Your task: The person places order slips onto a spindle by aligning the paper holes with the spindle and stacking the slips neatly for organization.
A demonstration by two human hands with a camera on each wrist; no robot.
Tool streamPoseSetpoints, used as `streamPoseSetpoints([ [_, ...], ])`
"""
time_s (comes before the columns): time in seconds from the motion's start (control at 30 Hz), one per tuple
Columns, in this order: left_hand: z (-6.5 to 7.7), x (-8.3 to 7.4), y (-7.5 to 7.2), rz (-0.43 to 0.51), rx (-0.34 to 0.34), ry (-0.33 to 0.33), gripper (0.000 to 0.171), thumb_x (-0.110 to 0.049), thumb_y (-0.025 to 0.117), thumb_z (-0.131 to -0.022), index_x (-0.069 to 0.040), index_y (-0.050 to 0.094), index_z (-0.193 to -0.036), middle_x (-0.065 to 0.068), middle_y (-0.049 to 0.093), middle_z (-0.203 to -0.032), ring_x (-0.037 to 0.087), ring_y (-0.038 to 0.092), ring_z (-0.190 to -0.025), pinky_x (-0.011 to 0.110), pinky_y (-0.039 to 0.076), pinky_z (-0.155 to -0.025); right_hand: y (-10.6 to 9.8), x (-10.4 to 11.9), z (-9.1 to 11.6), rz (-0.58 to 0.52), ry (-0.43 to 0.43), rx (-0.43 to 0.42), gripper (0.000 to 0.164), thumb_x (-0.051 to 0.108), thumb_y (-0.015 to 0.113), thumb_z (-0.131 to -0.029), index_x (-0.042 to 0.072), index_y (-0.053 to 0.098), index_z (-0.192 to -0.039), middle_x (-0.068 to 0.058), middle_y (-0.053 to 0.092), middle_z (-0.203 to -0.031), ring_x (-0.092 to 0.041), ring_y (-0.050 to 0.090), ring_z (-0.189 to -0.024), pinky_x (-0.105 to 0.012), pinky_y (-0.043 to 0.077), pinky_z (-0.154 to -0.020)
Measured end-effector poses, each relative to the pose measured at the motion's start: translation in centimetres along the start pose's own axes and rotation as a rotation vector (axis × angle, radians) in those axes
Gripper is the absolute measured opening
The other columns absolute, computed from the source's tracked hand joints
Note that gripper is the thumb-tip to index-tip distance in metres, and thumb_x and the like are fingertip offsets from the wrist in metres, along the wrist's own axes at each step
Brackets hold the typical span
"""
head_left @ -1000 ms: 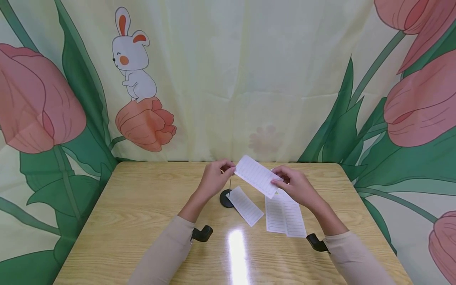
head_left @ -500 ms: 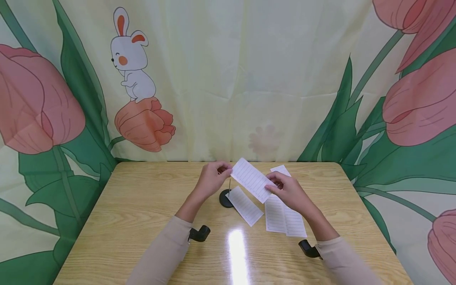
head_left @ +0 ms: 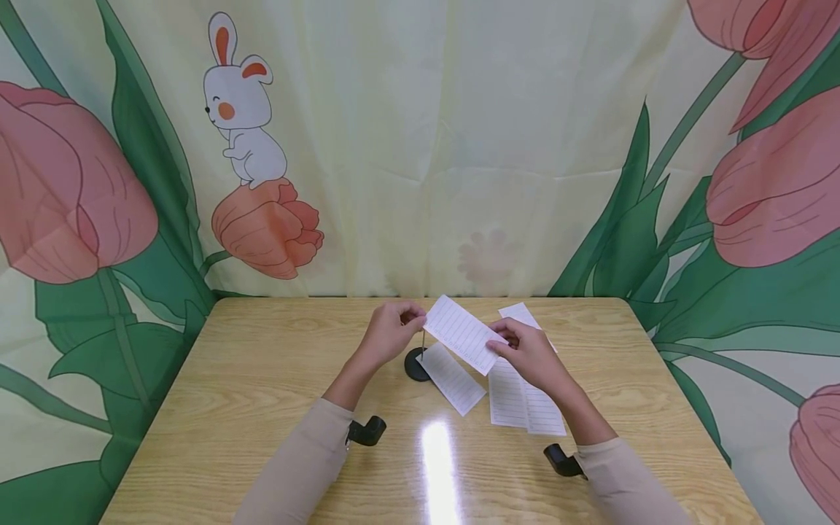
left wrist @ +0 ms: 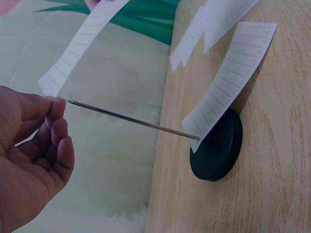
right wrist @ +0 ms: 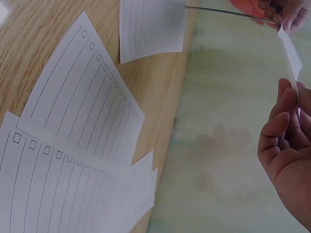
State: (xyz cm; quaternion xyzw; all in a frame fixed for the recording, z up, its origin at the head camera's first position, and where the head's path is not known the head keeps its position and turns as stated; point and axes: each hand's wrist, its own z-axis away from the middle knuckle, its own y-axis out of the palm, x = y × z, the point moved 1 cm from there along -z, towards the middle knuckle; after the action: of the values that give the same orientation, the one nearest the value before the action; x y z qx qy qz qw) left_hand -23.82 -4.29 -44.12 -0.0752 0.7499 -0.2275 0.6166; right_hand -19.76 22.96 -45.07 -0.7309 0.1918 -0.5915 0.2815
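Lined paper slip (head_left: 461, 332) aloft, level with the tip of the spike (left wrist: 131, 120). Left hand (head_left: 391, 329) pinches its left end just beside that tip; right hand (head_left: 528, 351) pinches the opposite end. Probably light, limp, easily torn (the skewered sheet (left wrist: 228, 77) below bows visibly); best held by both ends. Long axis slants far-left to near-right, left end towards the spike.

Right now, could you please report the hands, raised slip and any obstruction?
Left hand and right hand pinching raised slip. Corner near spike tip. Left fingertips possibly obstructing. Lower slip on spike.
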Motion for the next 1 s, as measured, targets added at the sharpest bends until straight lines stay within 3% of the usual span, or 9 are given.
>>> streamPoseSetpoints([
  [0.2, -0.06, 0.41, 0.12, -0.004, 0.007, 0.001, 0.008, -0.007, 0.068, -0.098, -0.003, 0.075, -0.098, 0.008, 0.073, -0.09, 0.027, 0.07, -0.084, 0.028, 0.054, -0.069, 0.17, -0.12, -0.13, 0.033, 0.013, -0.017, 0.022, 0.011, 0.076, -0.094, 0.005, 0.071, -0.114, -0.006, 0.077, -0.098, -0.016, 0.068, -0.087, -0.028, 0.057, -0.078],
  [0.4, -0.04, 0.87, 0.18, -0.015, 0.004, -0.007, 0.007, -0.007, 0.069, -0.098, -0.003, 0.075, -0.098, 0.007, 0.072, -0.089, 0.021, 0.068, -0.08, 0.026, 0.053, -0.068, 0.45, -0.32, -0.22, 0.029, 0.029, -0.003, 0.023, 0.012, 0.076, -0.094, 0.006, 0.071, -0.116, -0.006, 0.077, -0.099, -0.017, 0.07, -0.09, -0.029, 0.057, -0.082],
  [0.63, 0.05, 0.96, 0.25, -0.021, -0.003, 0.005, 0.006, -0.007, 0.07, -0.097, -0.004, 0.076, -0.096, 0.006, 0.073, -0.087, 0.015, 0.067, -0.077, 0.027, 0.053, -0.068, 0.45, -0.32, -0.14, 0.014, 0.02, 0.002, 0.023, 0.01, 0.076, -0.094, 0.005, 0.071, -0.116, -0.007, 0.077, -0.098, -0.016, 0.071, -0.087, -0.025, 0.056, -0.076],
  [1.0, 0.2, 0.7, 0.35, -0.013, 0.001, 0.012, 0.007, -0.008, 0.069, -0.098, -0.004, 0.076, -0.098, 0.008, 0.073, -0.088, 0.026, 0.072, -0.083, 0.027, 0.055, -0.069, 0.43, -0.61, -0.03, 0.012, 0.007, -0.004, 0.023, 0.009, 0.077, -0.092, 0.005, 0.071, -0.114, -0.006, 0.076, -0.095, -0.015, 0.069, -0.084, -0.022, 0.054, -0.073],
])
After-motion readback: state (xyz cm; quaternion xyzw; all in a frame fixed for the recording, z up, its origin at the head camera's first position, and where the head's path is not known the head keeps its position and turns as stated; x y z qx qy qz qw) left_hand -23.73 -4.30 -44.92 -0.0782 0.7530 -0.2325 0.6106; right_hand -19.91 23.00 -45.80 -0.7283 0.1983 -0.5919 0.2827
